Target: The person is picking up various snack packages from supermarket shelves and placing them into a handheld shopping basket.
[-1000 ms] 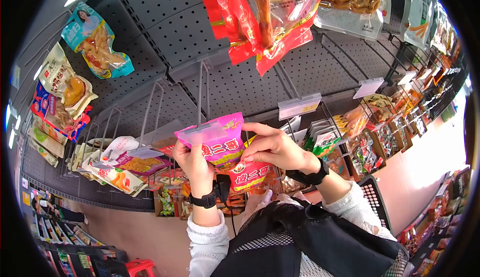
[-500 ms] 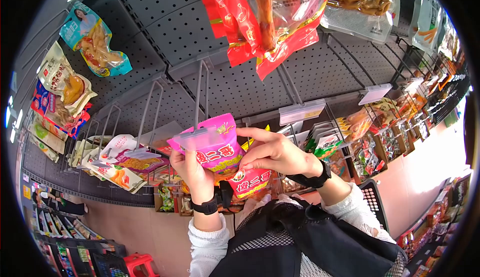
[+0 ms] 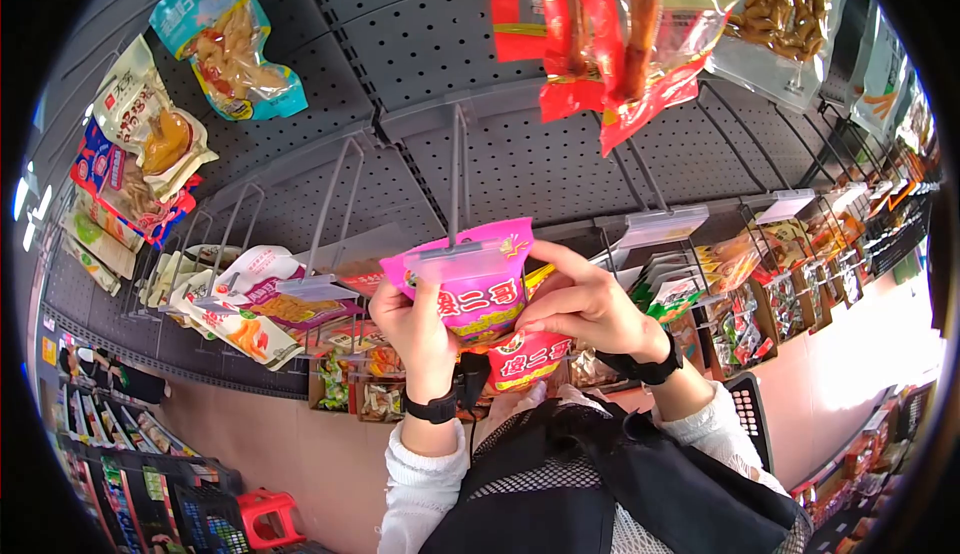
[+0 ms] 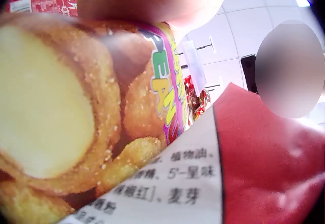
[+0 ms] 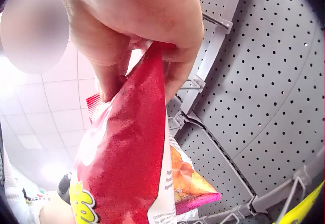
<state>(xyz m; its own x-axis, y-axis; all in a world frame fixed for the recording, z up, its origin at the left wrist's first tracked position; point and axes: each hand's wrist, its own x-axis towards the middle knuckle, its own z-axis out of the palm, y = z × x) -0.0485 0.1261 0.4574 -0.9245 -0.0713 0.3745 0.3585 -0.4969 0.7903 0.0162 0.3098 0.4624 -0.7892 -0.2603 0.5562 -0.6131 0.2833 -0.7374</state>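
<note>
In the head view a pink-purple snack bag (image 3: pixel 482 299) hangs upright at a hook's clear price holder. My left hand (image 3: pixel 415 329) grips its left edge, the thumb in front. My right hand (image 3: pixel 590 309) pinches the top of a red snack bag (image 3: pixel 530 359) lower right, its forefinger reaching to the pink bag's right side. The left wrist view shows a bag's peanut print (image 4: pixel 137 97) close up beneath the left hand (image 4: pixel 157 1). Seen from the right wrist, the red bag (image 5: pixel 129 148) hangs from the fingers and thumb of the right hand (image 5: pixel 137 26).
Metal hooks stick out from a grey perforated panel (image 3: pixel 400 54). Large red meat packs (image 3: pixel 630 44) hang overhead, a blue pack (image 3: pixel 230 49) at upper left, white packs (image 3: pixel 250 304) at left. Boxes of small snacks line the shelf below; a red stool (image 3: pixel 268 517) stands lower left.
The head view has shifted, so shelf and hands appear further right. Both hands keep their hold; the pink bag has turned a little to face the head camera more squarely.
</note>
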